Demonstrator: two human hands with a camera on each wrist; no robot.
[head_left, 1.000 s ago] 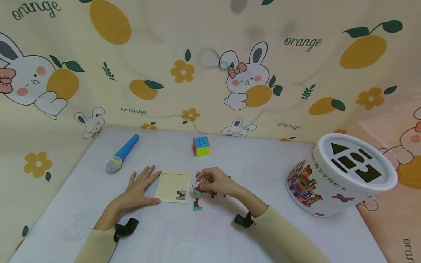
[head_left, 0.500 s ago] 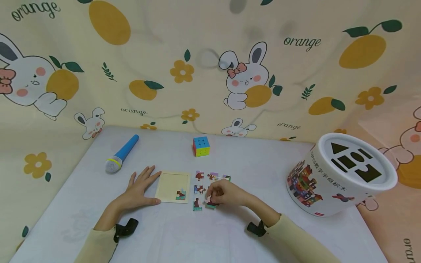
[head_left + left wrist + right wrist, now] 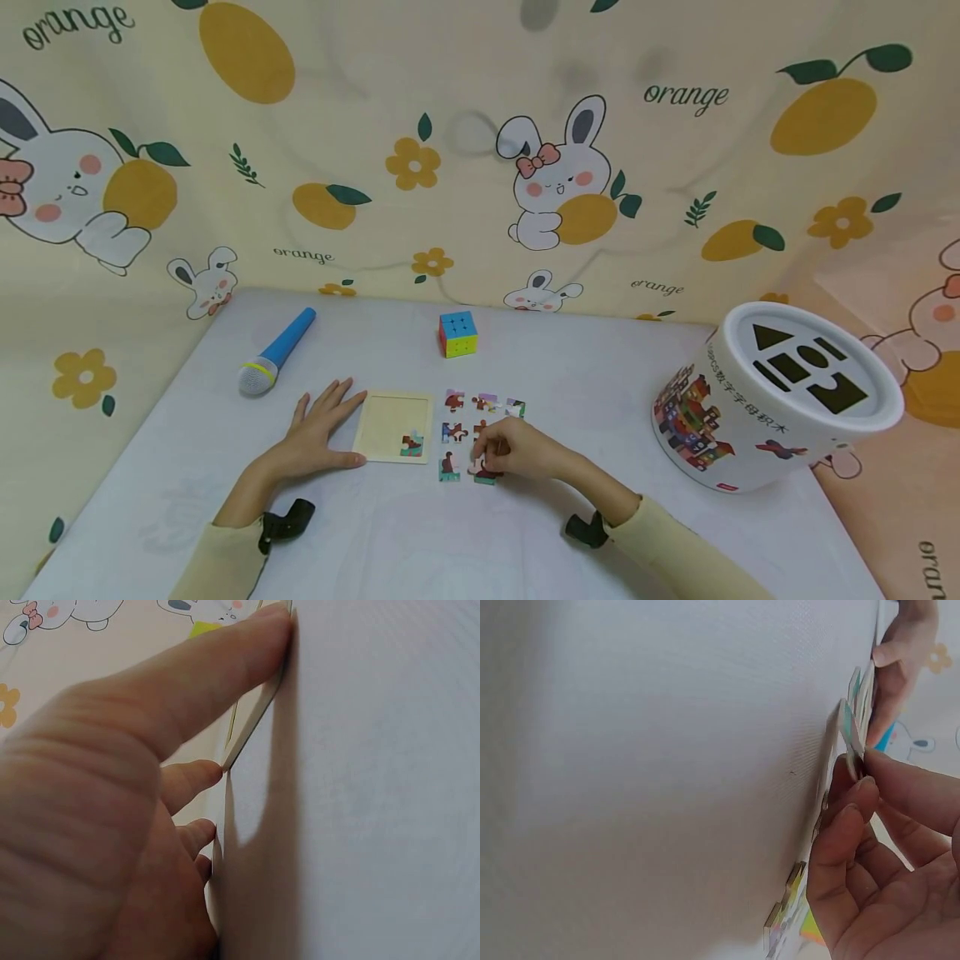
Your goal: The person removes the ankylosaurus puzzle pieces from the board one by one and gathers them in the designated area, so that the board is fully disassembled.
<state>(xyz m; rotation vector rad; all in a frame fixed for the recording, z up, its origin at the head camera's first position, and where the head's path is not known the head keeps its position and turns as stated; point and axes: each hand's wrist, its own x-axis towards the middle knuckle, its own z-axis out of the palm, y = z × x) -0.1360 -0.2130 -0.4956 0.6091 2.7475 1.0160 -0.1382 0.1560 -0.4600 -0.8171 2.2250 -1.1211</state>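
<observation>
My left hand (image 3: 312,433) lies with spread, straight fingers at the left edge of a pale wooden puzzle tray (image 3: 380,417); thumb and index fingertips touch that edge. In the tray's lower right corner sits one puzzle piece (image 3: 412,443). To the right of the tray, my right hand (image 3: 517,448) pinches another puzzle piece (image 3: 850,735) between thumb and fingers, tilted just over the table in the right wrist view. Its picture is partly hidden by the fingers. Loose puzzle pieces lie in rows around the hand, including a teal-bottomed piece (image 3: 449,467) nearest the front.
A Rubik's cube (image 3: 458,335) stands behind the pieces. Toward the back left lies a toy microphone (image 3: 277,352). A large white bucket (image 3: 750,425) with shaped holes in its lid stands at the right. Patterned cloth (image 3: 450,217) hangs behind the white table (image 3: 420,542).
My right hand has moved right and toward the front with the puzzle piece, uncovering pieces in the back rows. Over the last half second it has barely moved. The left hand stays put.
</observation>
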